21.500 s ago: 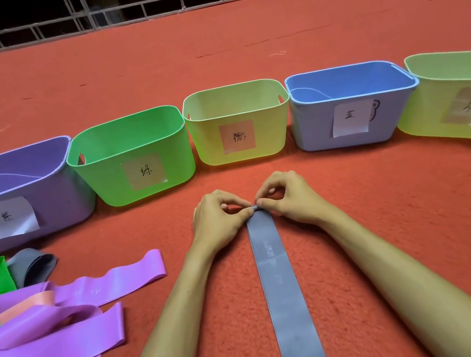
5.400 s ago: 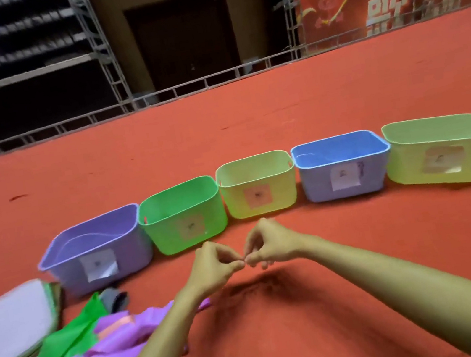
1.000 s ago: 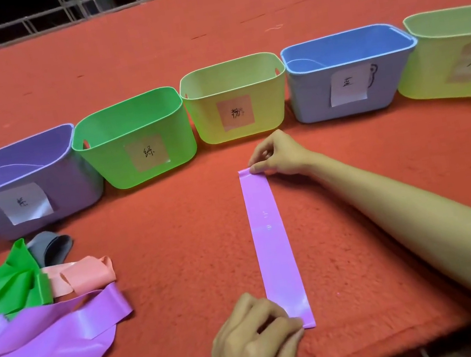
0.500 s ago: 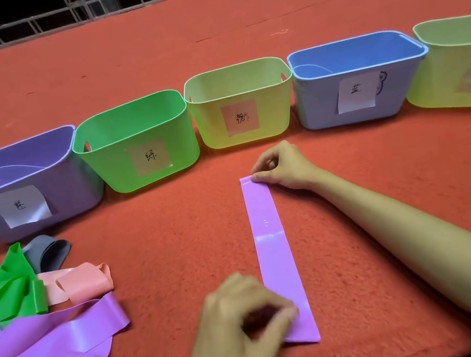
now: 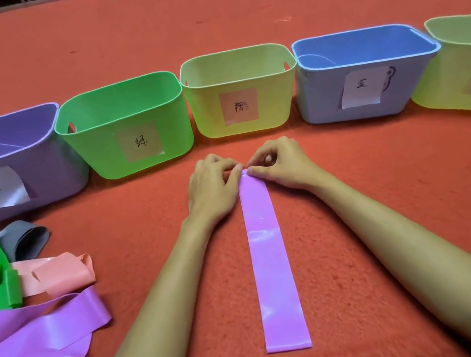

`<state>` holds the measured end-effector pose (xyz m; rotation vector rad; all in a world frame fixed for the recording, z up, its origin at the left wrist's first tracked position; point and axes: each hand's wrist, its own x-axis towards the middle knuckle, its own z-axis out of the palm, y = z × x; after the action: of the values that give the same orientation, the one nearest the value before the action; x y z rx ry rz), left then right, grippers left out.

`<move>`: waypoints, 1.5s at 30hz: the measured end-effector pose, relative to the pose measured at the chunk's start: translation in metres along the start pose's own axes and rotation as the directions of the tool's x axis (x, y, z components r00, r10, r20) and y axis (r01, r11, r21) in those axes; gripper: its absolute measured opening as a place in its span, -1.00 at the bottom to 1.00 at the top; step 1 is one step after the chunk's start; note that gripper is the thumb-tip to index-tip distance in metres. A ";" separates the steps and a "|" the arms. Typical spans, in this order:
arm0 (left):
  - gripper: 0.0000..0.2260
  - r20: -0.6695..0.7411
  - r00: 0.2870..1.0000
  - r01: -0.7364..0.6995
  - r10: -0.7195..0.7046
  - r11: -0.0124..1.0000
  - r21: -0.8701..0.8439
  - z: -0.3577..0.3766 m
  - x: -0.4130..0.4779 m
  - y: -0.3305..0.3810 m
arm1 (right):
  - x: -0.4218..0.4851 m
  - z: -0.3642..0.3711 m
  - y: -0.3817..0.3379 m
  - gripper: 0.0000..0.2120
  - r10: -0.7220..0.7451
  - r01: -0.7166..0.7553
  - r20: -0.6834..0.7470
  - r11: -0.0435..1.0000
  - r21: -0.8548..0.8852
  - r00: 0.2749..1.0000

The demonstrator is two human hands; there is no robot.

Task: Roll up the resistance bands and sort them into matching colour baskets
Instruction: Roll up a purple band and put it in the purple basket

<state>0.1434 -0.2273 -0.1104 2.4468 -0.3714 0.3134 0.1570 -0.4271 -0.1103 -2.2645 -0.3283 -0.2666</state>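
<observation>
flat purple band [image 5: 272, 265], far end pinched

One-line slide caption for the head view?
Left hand and right hand pinch the far end of a flat purple band before a row of baskets; loose bands lie at left.

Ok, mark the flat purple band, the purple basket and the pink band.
flat purple band [image 5: 270, 266]: head view, middle of the strip.
purple basket [image 5: 53, 174]: head view, bare front wall right of its label.
pink band [image 5: 60, 274]: head view, middle of the crumpled loop.
</observation>
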 end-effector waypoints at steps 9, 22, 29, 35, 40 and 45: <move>-0.89 -0.023 1.000 0.001 -0.002 0.999 -0.042 -0.002 -0.003 0.000 | -0.005 0.000 -0.007 -0.94 -0.013 0.012 -0.012 0.996 -0.094 1.000; -0.95 0.023 0.986 0.165 -0.164 0.956 -0.242 -0.002 0.003 -0.003 | -0.008 0.005 -0.008 -0.93 -0.135 0.130 -0.068 0.989 -0.074 0.988; -0.92 0.003 0.991 0.127 -0.132 0.947 -0.297 -0.001 0.003 -0.005 | -0.009 0.005 -0.007 -0.91 -0.126 0.125 -0.036 0.992 -0.031 0.991; -0.96 0.006 0.995 0.100 -0.101 0.976 -0.193 0.000 0.002 -0.004 | -0.007 0.003 -0.005 -0.92 -0.089 0.089 0.008 0.996 0.002 0.996; -0.98 0.014 0.996 0.088 -0.087 0.977 -0.194 -0.001 0.002 -0.004 | -0.007 0.002 -0.007 -0.93 -0.033 0.035 -0.042 0.999 0.041 0.999; -0.95 0.028 0.996 0.089 -0.085 0.970 -0.226 -0.002 0.001 -0.006 | -0.009 0.001 -0.006 -0.95 -0.059 0.059 -0.003 0.998 -0.031 0.998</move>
<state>0.1463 -0.2217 -0.1117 2.2346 -0.2892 0.1995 0.1469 -0.4239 -0.1098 -2.2871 -0.3915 -0.3082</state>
